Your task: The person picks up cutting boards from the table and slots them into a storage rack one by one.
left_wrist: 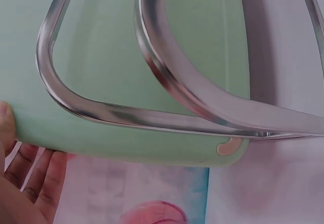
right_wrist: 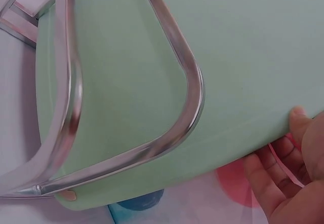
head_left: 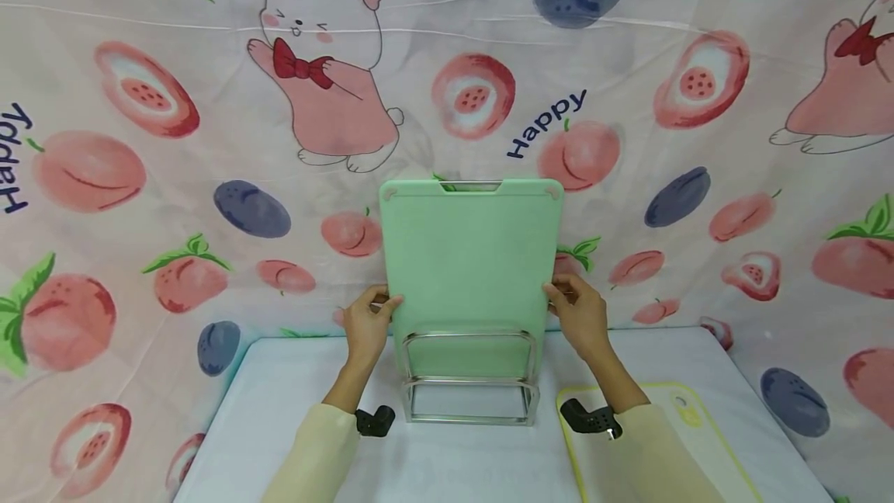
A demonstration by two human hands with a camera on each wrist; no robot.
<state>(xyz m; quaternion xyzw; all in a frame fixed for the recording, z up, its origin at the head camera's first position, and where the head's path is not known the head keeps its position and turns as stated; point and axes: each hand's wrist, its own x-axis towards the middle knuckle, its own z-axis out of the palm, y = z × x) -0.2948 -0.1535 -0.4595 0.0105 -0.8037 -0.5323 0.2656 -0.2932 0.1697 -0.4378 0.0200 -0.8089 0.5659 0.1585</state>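
Observation:
A green cutting board [head_left: 475, 254] stands upright in a metal rack [head_left: 469, 419], its lower part behind the rack's front bars. My left hand [head_left: 368, 324] pinches the board's left edge, thumb on the front face and fingers behind. On the opposite edge, my right hand [head_left: 581, 315] pinches the board the same way at about the same height. The left wrist view shows the board [left_wrist: 101, 82] behind two curved rack bars, with the left hand [left_wrist: 28, 183] at its edge. In the right wrist view the right hand [right_wrist: 288, 168] holds the other edge.
A white cutting board with a yellow-green rim [head_left: 687, 402] lies flat on the white table [head_left: 293, 379], partly under my right forearm. Behind the table hangs a cloth [head_left: 433, 146] printed with fruit and rabbits. Each wrist wears a black strap.

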